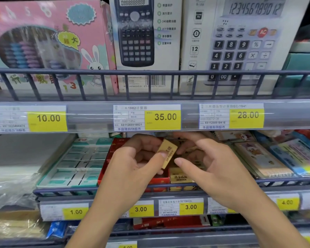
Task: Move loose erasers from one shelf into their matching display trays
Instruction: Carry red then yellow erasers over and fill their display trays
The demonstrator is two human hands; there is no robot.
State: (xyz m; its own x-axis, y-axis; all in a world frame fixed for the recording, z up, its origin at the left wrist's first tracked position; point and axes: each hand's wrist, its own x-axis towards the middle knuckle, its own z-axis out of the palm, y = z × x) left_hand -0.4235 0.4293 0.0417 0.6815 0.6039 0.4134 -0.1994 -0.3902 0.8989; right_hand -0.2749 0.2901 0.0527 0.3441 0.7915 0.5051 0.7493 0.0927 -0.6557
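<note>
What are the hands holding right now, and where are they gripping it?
The left hand pinches a gold eraser by its lower edge, tilted above the red tray. The right hand holds nothing visible.

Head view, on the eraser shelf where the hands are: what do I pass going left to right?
Clear plastic wrap → tray of teal-and-white erasers → red tray → left hand → gold eraser it pinches → right hand → cartoon notebooks → pastel packs.

It was a stationery shop: wire-fronted shelves [150,72] carried boxed calculators [143,42], trays of erasers [75,163] and yellow price labels [162,117] along each edge
</note>
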